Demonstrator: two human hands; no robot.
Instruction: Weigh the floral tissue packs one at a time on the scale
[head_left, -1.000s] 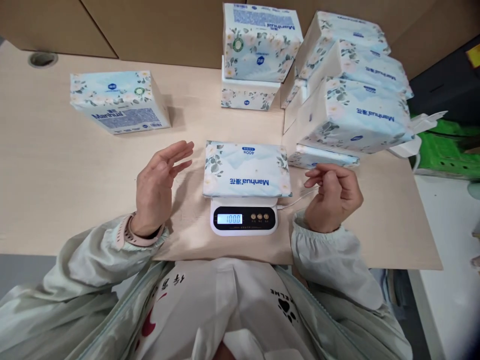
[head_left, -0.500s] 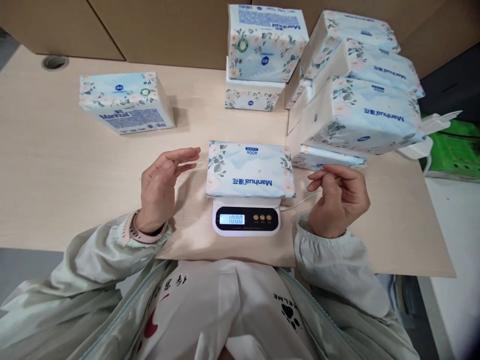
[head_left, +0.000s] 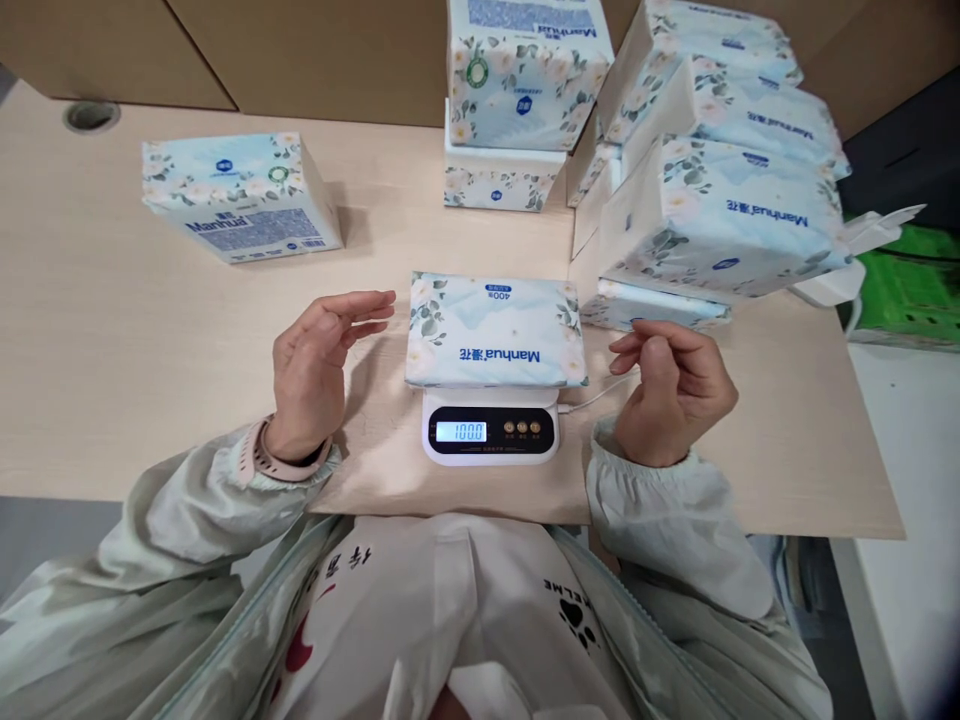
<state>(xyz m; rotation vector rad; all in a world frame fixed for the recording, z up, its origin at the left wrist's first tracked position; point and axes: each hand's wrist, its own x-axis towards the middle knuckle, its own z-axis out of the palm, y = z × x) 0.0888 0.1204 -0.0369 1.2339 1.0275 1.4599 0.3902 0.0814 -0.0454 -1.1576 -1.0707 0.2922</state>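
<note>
A light-blue pack of tissues [head_left: 496, 330] with a floral print lies flat on a white digital scale [head_left: 491, 456]. The scale's lit display reads 100.0, and three small buttons sit to its right. My left hand [head_left: 315, 370] is held up just left of the pack, touching nothing, its fingers apart from the thumb and pointing toward the pack. On the other side, my right hand [head_left: 671, 395] hovers with loosely curled fingers and nothing in it. A gap shows between each hand and the pack.
Several more tissue packs [head_left: 735, 215] are stacked at the back right, beside another stack [head_left: 525, 100] at the back. One pack [head_left: 244, 195] stands alone at the left. A green basket [head_left: 911, 290] is beyond the table's right edge. A white cable [head_left: 600, 400] leaves the scale.
The view has shifted slightly, so everything sits a little higher and to the left. Both hands keep their pose beside the pack, and the display reading stays the same.
</note>
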